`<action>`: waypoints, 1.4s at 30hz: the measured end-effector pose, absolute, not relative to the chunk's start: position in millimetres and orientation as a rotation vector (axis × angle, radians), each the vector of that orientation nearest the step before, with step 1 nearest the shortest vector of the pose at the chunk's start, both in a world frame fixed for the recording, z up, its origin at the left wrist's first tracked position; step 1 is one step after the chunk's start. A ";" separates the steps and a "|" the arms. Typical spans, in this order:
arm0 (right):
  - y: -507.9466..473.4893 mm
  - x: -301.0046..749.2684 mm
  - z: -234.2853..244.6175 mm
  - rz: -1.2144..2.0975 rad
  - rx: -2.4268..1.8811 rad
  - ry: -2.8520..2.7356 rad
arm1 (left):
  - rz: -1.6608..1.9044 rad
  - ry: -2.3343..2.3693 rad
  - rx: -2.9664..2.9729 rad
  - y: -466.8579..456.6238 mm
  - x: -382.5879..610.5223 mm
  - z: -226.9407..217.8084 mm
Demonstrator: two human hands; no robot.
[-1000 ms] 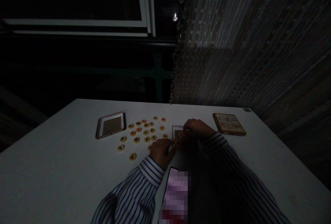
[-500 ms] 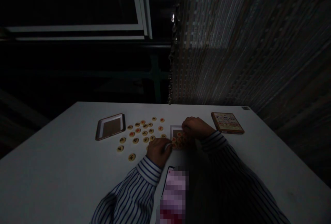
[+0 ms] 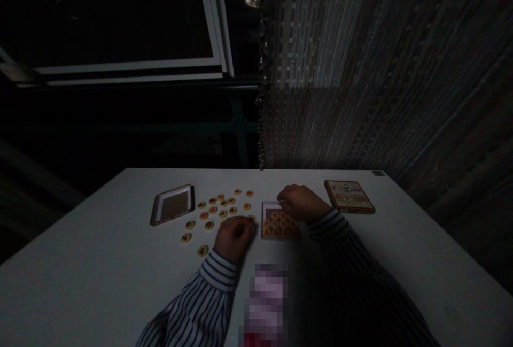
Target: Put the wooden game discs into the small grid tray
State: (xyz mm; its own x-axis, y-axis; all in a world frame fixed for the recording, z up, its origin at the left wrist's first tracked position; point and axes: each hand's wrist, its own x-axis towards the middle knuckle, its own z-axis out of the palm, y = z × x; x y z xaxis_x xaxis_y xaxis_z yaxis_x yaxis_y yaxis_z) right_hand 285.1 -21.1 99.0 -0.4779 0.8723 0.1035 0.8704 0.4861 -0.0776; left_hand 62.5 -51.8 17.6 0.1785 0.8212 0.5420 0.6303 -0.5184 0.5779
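Observation:
A shallow square box (image 3: 262,221) sits on the table in front of me, with rows of round, wooden Chinese chess pieces (image 3: 274,224) marked in red inside. My right hand (image 3: 303,203) is over its far right corner, fingers curled and pointing left; what they hold, if anything, is hidden. To the left of the box, my left hand (image 3: 233,238) is closed with thumb and fingers curled together, low over the table. A loose piece (image 3: 251,218) lies at its fingertips. Whether anything is pinched in that hand I cannot make out. More loose pieces (image 3: 209,225), mostly black-marked, are scattered beyond and left of it.
An upturned box lid or tray (image 3: 173,204) lies at the far left of the white table (image 3: 120,261). A closed, printed box (image 3: 349,196) is at the far right. A blurred-out phone (image 3: 264,299) lies between my forearms. Behind the table hangs a string curtain (image 3: 320,95).
My left hand has drawn back left, away from the box edge. My right hand has shifted slightly, uncovering more red pieces in the box. The view has tilted up a little.

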 end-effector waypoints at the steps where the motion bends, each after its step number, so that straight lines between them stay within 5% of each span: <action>1: -21.3 284.4 99.6 0.022 -1.532 -2.595 | 1.223 1.402 2.230 -51.2 60.2 21.0; 20: -32.4 262.3 110.2 -0.156 -1.504 -2.429 | 1.319 1.845 1.923 -10.6 -33.7 22.8; 32: -21.9 198.9 113.6 -0.202 -1.397 -2.543 | 1.095 2.061 2.163 -8.0 -53.1 4.1; 42: -30.9 150.1 66.0 -0.211 -1.168 -2.685 | 0.787 2.024 2.277 -9.2 -53.0 2.2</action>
